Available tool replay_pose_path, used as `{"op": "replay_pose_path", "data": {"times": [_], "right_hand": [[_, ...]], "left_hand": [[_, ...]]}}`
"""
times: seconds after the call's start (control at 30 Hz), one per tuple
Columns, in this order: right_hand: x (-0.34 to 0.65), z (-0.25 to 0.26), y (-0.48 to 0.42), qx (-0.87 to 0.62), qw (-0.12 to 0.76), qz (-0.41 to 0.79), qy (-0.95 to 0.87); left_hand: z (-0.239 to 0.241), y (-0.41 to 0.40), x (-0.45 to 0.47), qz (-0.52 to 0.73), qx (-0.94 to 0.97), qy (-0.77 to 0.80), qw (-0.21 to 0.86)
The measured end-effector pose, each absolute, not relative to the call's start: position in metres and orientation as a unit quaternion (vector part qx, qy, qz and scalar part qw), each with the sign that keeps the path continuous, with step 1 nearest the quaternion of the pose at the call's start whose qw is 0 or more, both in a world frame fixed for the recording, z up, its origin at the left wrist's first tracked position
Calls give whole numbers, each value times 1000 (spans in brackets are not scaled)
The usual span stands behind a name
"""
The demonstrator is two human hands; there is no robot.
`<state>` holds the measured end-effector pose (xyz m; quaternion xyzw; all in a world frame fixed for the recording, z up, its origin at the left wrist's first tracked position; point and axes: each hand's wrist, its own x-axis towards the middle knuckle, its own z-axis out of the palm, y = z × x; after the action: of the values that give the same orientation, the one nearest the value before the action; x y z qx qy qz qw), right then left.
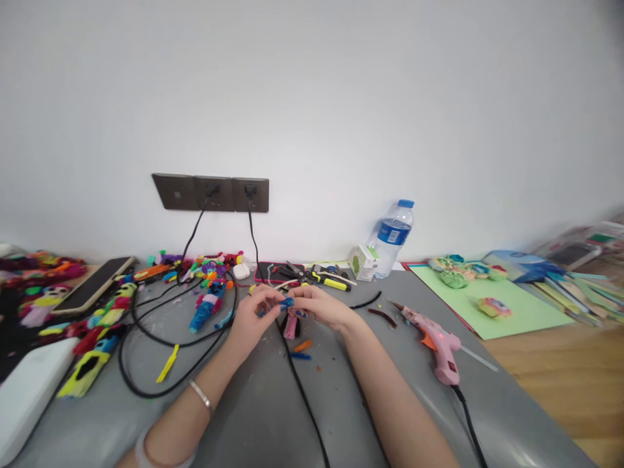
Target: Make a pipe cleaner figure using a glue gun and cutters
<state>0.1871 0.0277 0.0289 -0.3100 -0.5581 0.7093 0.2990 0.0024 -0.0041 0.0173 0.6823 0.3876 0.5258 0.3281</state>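
Observation:
Both my hands meet over the grey table (273,416), near its middle. My left hand (253,315) and my right hand (319,305) are closed, fingertips pinched together on a small blue and pink craft figure (291,316). The blue part sits between my fingertips and the pink part hangs below them. A silver bracelet is on my left wrist. Small orange and blue scraps (302,350) lie on the table just under my hands.
A pink glue gun (439,344) with a black cord lies to the right. Black cables (160,338) loop from wall sockets (210,193). Colourful figures (207,305), a phone (92,283), pliers (312,274), a water bottle (394,237) and green paper (482,299) surround the area.

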Motion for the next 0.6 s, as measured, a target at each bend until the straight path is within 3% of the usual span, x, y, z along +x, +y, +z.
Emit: {"op": "replay_pose_path", "data": {"times": [0.27, 0.6], "right_hand": [[187, 35, 23, -304, 263, 787, -468], [193, 32, 26, -321, 240, 771, -495]], "left_hand": [[19, -4, 2, 534, 698, 367, 305], [22, -7, 5, 532, 683, 370, 337]]}}
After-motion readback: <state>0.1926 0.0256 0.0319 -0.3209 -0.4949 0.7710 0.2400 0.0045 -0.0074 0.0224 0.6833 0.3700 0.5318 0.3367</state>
